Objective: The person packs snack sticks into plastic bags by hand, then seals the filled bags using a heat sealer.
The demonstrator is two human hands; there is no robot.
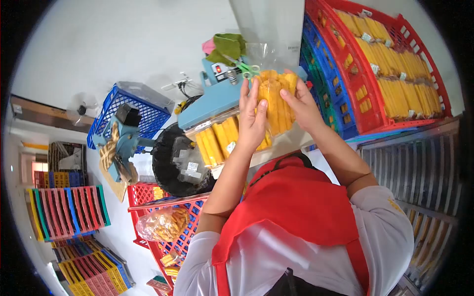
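Observation:
Between both my hands is a clear plastic bag of yellow sticks [274, 106], held upright above the front of a blue machine that looks like a bag sealer [212, 106]. My left hand [253, 116] is closed on the bag's left side, thumb on the front. My right hand [302, 106] grips its right side, thumb also across the front. Beside my left wrist, more bagged yellow sticks [211, 145] lie along the sealer's front edge, one with a white label. Scissors with green handles [248, 70] rest on top of the sealer, beside a green cloth [230, 47].
A red crate [355, 93] of packed yellow sticks stands on the right, beside blue and green crates. Left are a black-lined bin [163, 165], a blue basket [106, 116] and a blue device on a stand [123, 143]. A red crate [185, 209] holding a bag stands lower left.

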